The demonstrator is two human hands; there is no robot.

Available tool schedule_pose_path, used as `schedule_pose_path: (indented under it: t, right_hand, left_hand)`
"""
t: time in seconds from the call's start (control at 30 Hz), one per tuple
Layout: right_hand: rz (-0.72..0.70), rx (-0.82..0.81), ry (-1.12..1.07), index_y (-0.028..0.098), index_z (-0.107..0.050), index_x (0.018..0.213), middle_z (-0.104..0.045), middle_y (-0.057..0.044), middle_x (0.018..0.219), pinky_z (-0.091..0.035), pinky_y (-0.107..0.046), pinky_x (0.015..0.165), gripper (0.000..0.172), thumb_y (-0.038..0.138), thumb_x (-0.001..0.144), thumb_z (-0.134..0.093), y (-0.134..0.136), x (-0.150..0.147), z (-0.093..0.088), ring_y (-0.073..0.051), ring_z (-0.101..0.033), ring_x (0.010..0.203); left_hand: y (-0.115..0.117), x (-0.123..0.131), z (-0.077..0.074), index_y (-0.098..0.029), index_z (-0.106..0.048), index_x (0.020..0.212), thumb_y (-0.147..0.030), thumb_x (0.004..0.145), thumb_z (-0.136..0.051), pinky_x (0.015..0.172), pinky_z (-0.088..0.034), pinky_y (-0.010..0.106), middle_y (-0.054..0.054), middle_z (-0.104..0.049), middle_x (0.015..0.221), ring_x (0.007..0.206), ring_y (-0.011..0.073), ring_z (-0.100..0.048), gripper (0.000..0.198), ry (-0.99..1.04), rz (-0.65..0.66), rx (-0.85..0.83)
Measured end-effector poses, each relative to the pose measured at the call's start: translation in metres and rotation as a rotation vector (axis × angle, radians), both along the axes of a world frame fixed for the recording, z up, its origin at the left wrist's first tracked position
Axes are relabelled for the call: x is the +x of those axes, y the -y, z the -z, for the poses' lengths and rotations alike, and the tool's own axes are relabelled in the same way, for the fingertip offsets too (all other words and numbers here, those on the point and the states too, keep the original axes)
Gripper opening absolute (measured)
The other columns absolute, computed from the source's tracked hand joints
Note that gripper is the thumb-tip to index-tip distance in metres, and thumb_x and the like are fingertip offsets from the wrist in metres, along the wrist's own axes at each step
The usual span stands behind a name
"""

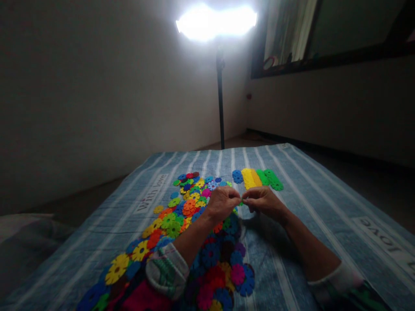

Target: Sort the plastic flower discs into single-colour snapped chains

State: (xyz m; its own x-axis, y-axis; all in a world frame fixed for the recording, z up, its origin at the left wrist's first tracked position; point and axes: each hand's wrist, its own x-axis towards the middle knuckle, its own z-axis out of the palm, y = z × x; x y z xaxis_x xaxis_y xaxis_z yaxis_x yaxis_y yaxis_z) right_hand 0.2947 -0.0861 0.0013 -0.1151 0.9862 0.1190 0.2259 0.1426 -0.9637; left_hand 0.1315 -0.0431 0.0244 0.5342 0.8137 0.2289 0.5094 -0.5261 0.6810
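Note:
Above the right edge of a heap of notched plastic discs, my left hand (pixel 223 201) and my right hand (pixel 264 202) meet with fingers pinched together. Between their fingertips shows a small bit of a green notched disc (pixel 241 203), mostly hidden by the fingers. The heap of mixed discs (pixel 168 220) spreads under and around my left forearm, in blue, yellow, orange, pink, red and green. Just beyond my right hand lie sorted discs in overlapping rows: blue discs (pixel 237 176), yellow discs (pixel 251 178) and green discs (pixel 273 179).
Everything lies on a blue striped cloth (pixel 311 224) printed with words. A bright lamp (pixel 216 21) on a dark stand (pixel 220 103) rises behind the far edge. A window (pixel 288 32) is at the upper right, and pale fabric (pixel 29 242) lies at the left.

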Motion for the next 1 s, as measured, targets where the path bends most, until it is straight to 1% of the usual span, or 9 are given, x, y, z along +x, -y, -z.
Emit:
schedule_pose_path:
  t: [0.1, 0.2, 0.27, 0.37, 0.5, 0.63, 0.73, 0.87, 1.0]
  right_hand:
    - [0.035, -0.011, 0.086, 0.015, -0.068, 0.072, -0.054, 0.003, 0.047, -0.032, -0.019, 0.041, 0.023, 0.037, 0.068, -0.063, -0.004, 0.011, 0.001, -0.008, -0.045, 0.041]
    - [0.248, 0.051, 0.263, 0.017, -0.068, 0.072, -0.054, 0.002, 0.047, -0.035, -0.022, 0.045, 0.022, 0.035, 0.071, -0.057, -0.009, 0.040, 0.002, -0.010, -0.046, 0.042]
    - [0.421, 0.126, 0.475, 0.019, -0.070, 0.072, -0.057, 0.001, 0.050, -0.038, -0.023, 0.052, 0.020, 0.032, 0.073, -0.054, -0.013, 0.063, 0.004, -0.012, -0.051, 0.049]
    - [0.543, 0.132, 0.781, 0.024, -0.073, 0.076, -0.067, -0.001, 0.065, -0.038, -0.024, 0.059, 0.021, 0.028, 0.076, -0.053, -0.021, 0.085, 0.009, -0.015, -0.060, 0.063]
    - [0.547, 0.092, 1.011, 0.027, -0.074, 0.086, -0.073, -0.003, 0.083, -0.036, -0.024, 0.061, 0.025, 0.027, 0.081, -0.050, -0.031, 0.088, 0.012, -0.018, -0.063, 0.077]
    - [0.494, 0.045, 1.146, 0.026, -0.073, 0.085, -0.072, -0.005, 0.085, -0.033, -0.025, 0.056, 0.027, 0.027, 0.084, -0.046, -0.038, 0.086, 0.012, -0.019, -0.063, 0.078]
    - [0.475, 0.045, 1.173, 0.026, -0.072, 0.083, -0.072, -0.004, 0.083, -0.031, -0.025, 0.055, 0.027, 0.026, 0.084, -0.046, -0.040, 0.089, 0.014, -0.019, -0.063, 0.077]
    - [0.518, 0.035, 1.181, 0.028, -0.073, 0.081, -0.072, -0.003, 0.082, -0.033, -0.024, 0.055, 0.027, 0.027, 0.084, -0.047, -0.041, 0.089, 0.019, -0.018, -0.064, 0.076]
    - [0.550, 0.031, 1.167, 0.031, -0.074, 0.098, -0.073, -0.004, 0.091, -0.040, -0.026, 0.061, 0.029, 0.032, 0.085, -0.048, -0.041, 0.088, 0.024, -0.020, -0.065, 0.082]
  left_hand:
    - [0.001, 0.001, 0.001, -0.017, -0.073, 0.071, -0.016, 0.074, -0.056, 0.070, -0.045, 0.023, 0.002, -0.068, 0.074, 0.075, 0.0138, -0.061, 0.017, -0.040, -0.015, 0.050]
    - [0.000, -0.001, 0.001, -0.017, -0.072, 0.072, -0.015, 0.077, -0.054, 0.073, -0.045, 0.024, 0.003, -0.068, 0.078, 0.077, 0.0141, -0.061, 0.018, -0.114, -0.076, 0.136]
    - [-0.002, -0.004, 0.002, -0.017, -0.070, 0.072, -0.016, 0.078, -0.053, 0.073, -0.045, 0.025, 0.004, -0.068, 0.079, 0.076, 0.0148, -0.061, 0.018, -0.186, -0.127, 0.185]
    - [-0.005, -0.008, 0.005, -0.016, -0.069, 0.072, -0.014, 0.079, -0.052, 0.075, -0.045, 0.027, 0.006, -0.067, 0.081, 0.079, 0.0165, -0.061, 0.019, -0.292, -0.177, 0.225]
    - [-0.006, -0.011, 0.007, -0.017, -0.068, 0.074, -0.013, 0.082, -0.048, 0.078, -0.045, 0.028, 0.007, -0.067, 0.083, 0.084, 0.0180, -0.061, 0.022, -0.381, -0.170, 0.266]
    - [-0.005, -0.013, 0.007, -0.016, -0.068, 0.076, -0.015, 0.084, -0.045, 0.078, -0.045, 0.029, 0.008, -0.066, 0.083, 0.083, 0.0188, -0.060, 0.025, -0.436, -0.182, 0.278]
    - [-0.006, -0.014, 0.007, -0.017, -0.068, 0.075, -0.015, 0.083, -0.046, 0.078, -0.045, 0.029, 0.007, -0.066, 0.083, 0.083, 0.0183, -0.059, 0.024, -0.428, -0.210, 0.271]
    - [-0.006, -0.016, 0.008, -0.017, -0.067, 0.071, -0.015, 0.082, -0.046, 0.077, -0.045, 0.028, 0.007, -0.066, 0.081, 0.082, 0.0179, -0.059, 0.024, -0.409, -0.230, 0.262]
    - [-0.007, -0.019, 0.006, -0.016, -0.068, 0.072, -0.015, 0.080, -0.047, 0.078, -0.045, 0.028, 0.008, -0.067, 0.083, 0.083, 0.0183, -0.060, 0.022, -0.350, -0.240, 0.259]
